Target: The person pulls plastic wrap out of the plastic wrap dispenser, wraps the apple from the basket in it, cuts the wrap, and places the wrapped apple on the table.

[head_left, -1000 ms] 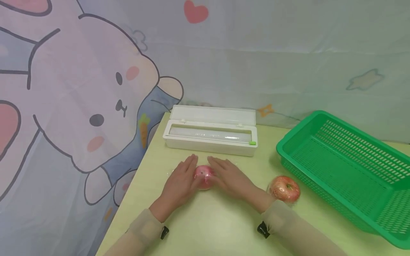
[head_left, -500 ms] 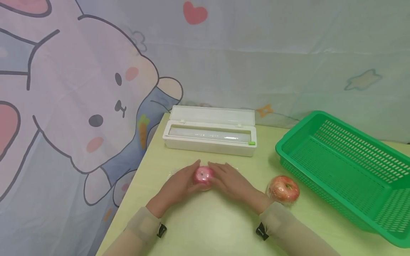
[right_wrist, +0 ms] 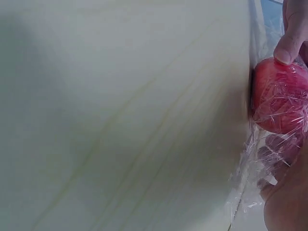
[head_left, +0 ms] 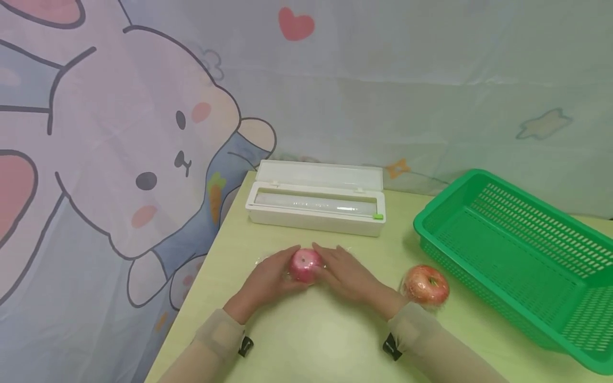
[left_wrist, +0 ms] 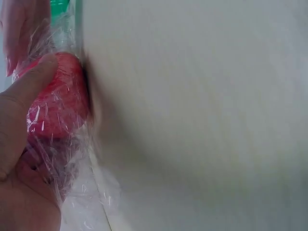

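A pink-red apple point(head_left: 305, 264) sits on the table with loose cling film point(left_wrist: 65, 159) gathered around it. My left hand point(head_left: 268, 277) holds its left side; in the left wrist view the thumb point(left_wrist: 36, 79) lies across the fruit over the film. My right hand point(head_left: 348, 274) cups the other side, its fingers point(right_wrist: 276, 156) curled beneath the crinkled film in the right wrist view. To the right of that hand stands a second apple point(head_left: 426, 286), wrapped in film, with its stem upward.
A white cling film dispenser point(head_left: 316, 222) stands behind the hands, its lid raised and a roll point(head_left: 316, 202) inside. A green plastic basket point(head_left: 503, 314) takes up the right side of the table point(head_left: 306, 340). A printed cloth point(head_left: 383, 96) hangs behind.
Both hands have drawn lower and closer around the apple, and the fingers that stood stretched beyond it now bend about its sides. The film edges have been pulled inward a little.
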`<act>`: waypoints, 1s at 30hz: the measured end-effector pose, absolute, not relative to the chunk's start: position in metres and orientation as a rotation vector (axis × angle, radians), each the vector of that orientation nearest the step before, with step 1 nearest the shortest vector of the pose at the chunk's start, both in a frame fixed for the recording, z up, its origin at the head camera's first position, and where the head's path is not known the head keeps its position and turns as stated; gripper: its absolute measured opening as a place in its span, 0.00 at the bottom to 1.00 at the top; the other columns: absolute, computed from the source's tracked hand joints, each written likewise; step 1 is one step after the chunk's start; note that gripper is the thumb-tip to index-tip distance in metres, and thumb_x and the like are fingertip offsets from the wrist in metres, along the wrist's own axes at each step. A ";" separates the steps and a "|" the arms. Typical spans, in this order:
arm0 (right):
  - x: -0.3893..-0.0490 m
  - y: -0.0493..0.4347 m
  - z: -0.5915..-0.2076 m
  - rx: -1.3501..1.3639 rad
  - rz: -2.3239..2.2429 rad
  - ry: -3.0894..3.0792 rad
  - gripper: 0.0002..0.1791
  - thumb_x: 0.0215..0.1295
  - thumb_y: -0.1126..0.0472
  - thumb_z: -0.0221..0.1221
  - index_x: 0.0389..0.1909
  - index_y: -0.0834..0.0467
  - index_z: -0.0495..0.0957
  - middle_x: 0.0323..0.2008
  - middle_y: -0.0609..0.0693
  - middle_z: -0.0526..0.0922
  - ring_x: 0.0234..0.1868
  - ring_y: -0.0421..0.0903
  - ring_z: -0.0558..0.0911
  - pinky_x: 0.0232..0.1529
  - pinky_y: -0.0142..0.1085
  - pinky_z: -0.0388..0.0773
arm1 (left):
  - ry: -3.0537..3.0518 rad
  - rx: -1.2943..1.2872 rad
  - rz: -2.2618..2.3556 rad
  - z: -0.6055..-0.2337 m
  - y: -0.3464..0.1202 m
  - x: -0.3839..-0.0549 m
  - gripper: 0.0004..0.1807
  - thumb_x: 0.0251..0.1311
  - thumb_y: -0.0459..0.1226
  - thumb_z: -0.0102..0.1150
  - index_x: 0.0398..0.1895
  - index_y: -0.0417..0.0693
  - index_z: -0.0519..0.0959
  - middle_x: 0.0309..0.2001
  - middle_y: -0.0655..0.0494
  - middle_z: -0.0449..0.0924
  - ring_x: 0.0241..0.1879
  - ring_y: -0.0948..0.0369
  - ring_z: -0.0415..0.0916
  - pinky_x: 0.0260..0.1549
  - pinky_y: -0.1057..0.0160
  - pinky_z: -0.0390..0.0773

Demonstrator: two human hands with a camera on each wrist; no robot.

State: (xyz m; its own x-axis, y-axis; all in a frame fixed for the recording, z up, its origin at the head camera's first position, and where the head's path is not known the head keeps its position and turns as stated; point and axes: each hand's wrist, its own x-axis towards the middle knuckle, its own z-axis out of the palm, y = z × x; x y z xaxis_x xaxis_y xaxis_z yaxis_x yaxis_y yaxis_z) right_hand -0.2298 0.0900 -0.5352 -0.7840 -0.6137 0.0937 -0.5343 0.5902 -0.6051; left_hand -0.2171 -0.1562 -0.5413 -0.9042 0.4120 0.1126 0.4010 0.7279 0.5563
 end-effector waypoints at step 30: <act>-0.194 0.118 -0.497 -0.666 -1.465 2.823 0.37 0.87 0.44 0.40 0.86 0.61 0.50 0.81 0.64 0.62 0.81 0.66 0.61 0.78 0.65 0.58 | 2.761 0.949 1.203 -0.461 -0.107 -0.213 0.42 0.60 0.46 0.80 0.76 0.51 0.72 0.70 0.57 0.79 0.70 0.58 0.76 0.67 0.50 0.78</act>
State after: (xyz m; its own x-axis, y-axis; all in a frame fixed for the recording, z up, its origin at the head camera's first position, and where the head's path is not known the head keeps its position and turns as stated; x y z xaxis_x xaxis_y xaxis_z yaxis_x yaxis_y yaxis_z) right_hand -0.1939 0.1176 -0.4971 -0.9104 -0.3062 0.2783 -0.4038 0.5108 -0.7589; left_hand -0.2125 -0.1069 -0.4613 -0.8193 0.5193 0.2431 0.5316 0.5293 0.6613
